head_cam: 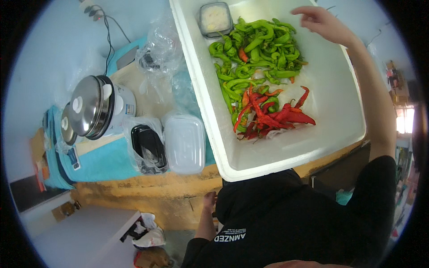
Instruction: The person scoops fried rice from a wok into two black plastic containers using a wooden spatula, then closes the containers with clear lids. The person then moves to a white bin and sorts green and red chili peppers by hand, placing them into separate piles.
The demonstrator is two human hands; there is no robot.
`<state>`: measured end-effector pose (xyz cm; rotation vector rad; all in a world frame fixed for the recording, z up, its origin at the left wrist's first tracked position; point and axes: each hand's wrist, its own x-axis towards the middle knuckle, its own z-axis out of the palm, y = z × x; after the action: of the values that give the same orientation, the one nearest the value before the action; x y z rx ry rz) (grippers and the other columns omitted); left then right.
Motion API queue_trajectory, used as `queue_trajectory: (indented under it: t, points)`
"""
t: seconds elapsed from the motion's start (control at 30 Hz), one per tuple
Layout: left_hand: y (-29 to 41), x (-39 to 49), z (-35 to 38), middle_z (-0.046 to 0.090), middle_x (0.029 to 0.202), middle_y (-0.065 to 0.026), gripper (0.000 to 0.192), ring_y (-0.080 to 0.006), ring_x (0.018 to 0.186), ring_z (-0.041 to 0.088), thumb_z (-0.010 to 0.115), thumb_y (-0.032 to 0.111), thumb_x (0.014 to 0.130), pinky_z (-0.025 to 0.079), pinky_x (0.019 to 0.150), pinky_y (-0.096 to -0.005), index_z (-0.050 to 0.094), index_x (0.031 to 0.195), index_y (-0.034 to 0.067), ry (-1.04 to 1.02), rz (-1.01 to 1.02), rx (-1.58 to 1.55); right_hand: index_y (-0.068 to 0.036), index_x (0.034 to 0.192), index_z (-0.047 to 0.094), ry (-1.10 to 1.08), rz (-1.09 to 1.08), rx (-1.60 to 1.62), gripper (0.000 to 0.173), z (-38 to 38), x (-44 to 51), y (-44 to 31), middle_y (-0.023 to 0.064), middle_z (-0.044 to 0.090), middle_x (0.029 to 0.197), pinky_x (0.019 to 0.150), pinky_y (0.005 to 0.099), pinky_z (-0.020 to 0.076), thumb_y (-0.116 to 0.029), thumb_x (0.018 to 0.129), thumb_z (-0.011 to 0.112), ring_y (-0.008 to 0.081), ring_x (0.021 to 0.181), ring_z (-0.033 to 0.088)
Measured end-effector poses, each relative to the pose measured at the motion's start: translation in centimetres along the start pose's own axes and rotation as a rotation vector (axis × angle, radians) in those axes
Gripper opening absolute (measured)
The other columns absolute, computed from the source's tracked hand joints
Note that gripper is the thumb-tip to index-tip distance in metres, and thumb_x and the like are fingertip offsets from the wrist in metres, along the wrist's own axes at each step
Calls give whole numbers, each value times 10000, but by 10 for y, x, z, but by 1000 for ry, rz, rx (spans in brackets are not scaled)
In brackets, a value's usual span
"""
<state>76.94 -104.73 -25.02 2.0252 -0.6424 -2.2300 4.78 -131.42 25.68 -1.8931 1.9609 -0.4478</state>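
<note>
In front of me stands a deep white foam box (335, 124). A heap of green chili peppers (259, 45) lies towards its far side, and red chili peppers (274, 115) are piled closer to me. A clear lidded container (216, 20) with pale contents sits in the far left corner. My right hand (318, 23) hovers over the box's far right part, near the rim, index finger stretched out and holding nothing visible. Low by my left side, below the table edge, hangs my left hand (210, 200); its fingers are too small and partly hidden to read.
Left of the box, a pot with a steel lid (85, 104) stands on the cloth-covered table (100, 162). A bagged black container (147, 144) and a translucent plastic container (185, 144) lie beside the box. Crumpled plastic bags (162, 47) lie behind. A grey cabinet (87, 234) stands at lower left.
</note>
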Motion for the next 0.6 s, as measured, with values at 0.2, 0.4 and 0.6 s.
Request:
queue_trajectory:
  t: [0.2,0.4,0.6]
  points:
    - [37,27,-15,680,916,-91,316,-195,729,663,663,283,978,543,644,-327,637,1143,15,-122,104,325,-77,1448,566,467,212,-105,414,-50,-234,-19,30,660,1071,927,255,490,-157,1042,581,113,1021,611]
    - [98,19,9,703,1012,-146,432,-230,745,687,672,310,965,547,663,-360,625,1227,-30,-95,-6,430,-39,1366,599,1206,832,598,403,68,-466,13,-9,676,1045,711,197,444,-155,987,671,50,831,568]
    - [124,3,45,688,944,-96,360,-198,735,674,648,334,973,544,637,-332,651,1126,7,-115,45,544,-132,1218,660,1275,1297,1175,261,290,-582,37,-67,658,877,559,239,403,-195,965,681,49,653,527]
